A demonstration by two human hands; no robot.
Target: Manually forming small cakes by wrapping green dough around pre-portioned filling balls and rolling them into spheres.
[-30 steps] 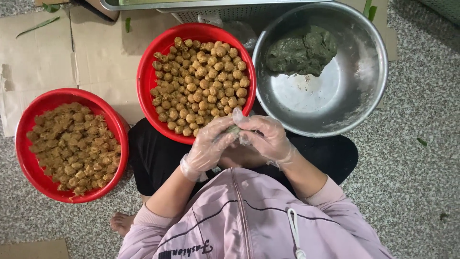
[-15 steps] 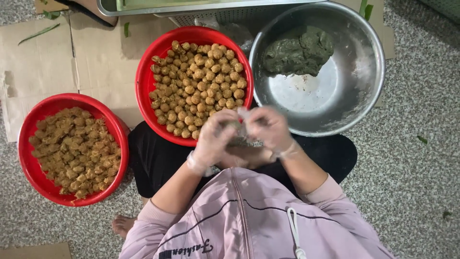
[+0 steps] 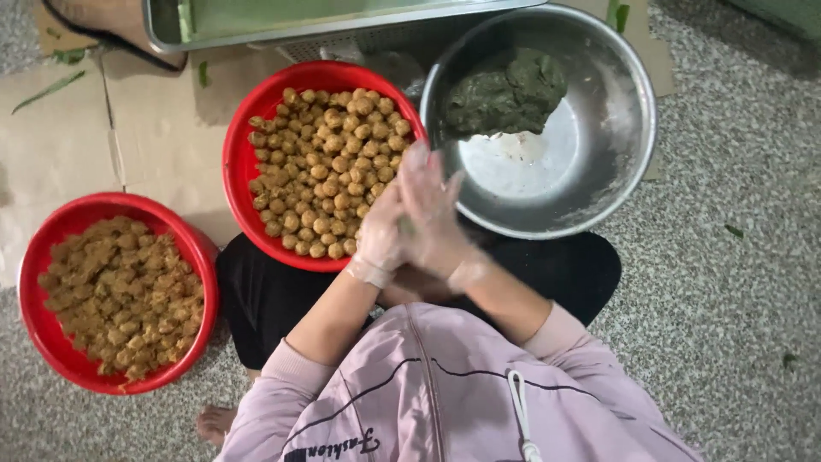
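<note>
Gloved left hand (image 3: 380,235) and right hand (image 3: 432,214) were pressed palm to palm — contents hidden, perhaps dough — with the red plastic basin of brown filling balls (image 3: 248,150) at ten o'clock and the steel bowl of green dough (image 3: 629,111) at two.

Speckled grey stone floor (image 3: 735,325), flattened cardboard (image 3: 145,145) on its upper left. Landmark: steel bowl (image 3: 629,128). Red basin of round balls (image 3: 244,128) just left of it, touching; second red basin of brown chunks (image 3: 38,257) further left, lower. Steel tray (image 3: 256,34) behind.
</note>
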